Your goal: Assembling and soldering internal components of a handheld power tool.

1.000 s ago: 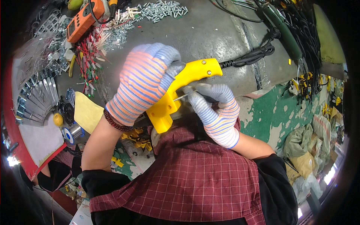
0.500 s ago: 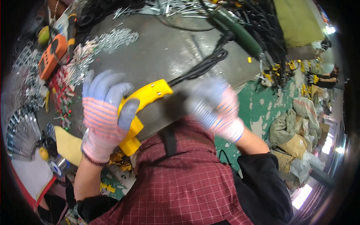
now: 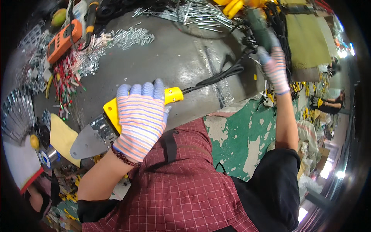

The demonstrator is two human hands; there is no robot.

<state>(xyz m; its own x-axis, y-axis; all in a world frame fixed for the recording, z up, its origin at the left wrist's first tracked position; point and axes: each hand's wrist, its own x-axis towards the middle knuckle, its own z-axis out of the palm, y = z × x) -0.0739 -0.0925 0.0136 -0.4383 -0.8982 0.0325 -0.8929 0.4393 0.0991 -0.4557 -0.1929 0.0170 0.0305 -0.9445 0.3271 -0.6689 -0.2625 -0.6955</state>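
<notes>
My left hand (image 3: 141, 116), in a striped knitted glove, wraps over the yellow handle (image 3: 174, 95) of a pipe-welding iron. Its flat grey metal plate (image 3: 91, 139) points to the lower left, over the bench's near edge. A black cord, folded into a bundle (image 3: 222, 75), leaves the handle's other end. At the far right of the bench my gloved right hand (image 3: 276, 67) closes round a dark green electric screwdriver (image 3: 259, 31). Motion blurs this hand and the tool, and the screwdriver's tip cannot be made out.
On the grey bench (image 3: 166, 50) lie a pile of small screws (image 3: 133, 38), long metal rods (image 3: 197, 15), red-tipped wires (image 3: 67, 83) and an orange meter (image 3: 63, 42). Fanned metal plates (image 3: 19, 112) and a solder spool (image 3: 48, 156) sit left. Black cords (image 3: 284, 50) hang right.
My right hand has moved up and right from beside the handle onto the screwdriver, which now stands more upright. My left hand has turned over the handle, bringing the grey plate into sight.
</notes>
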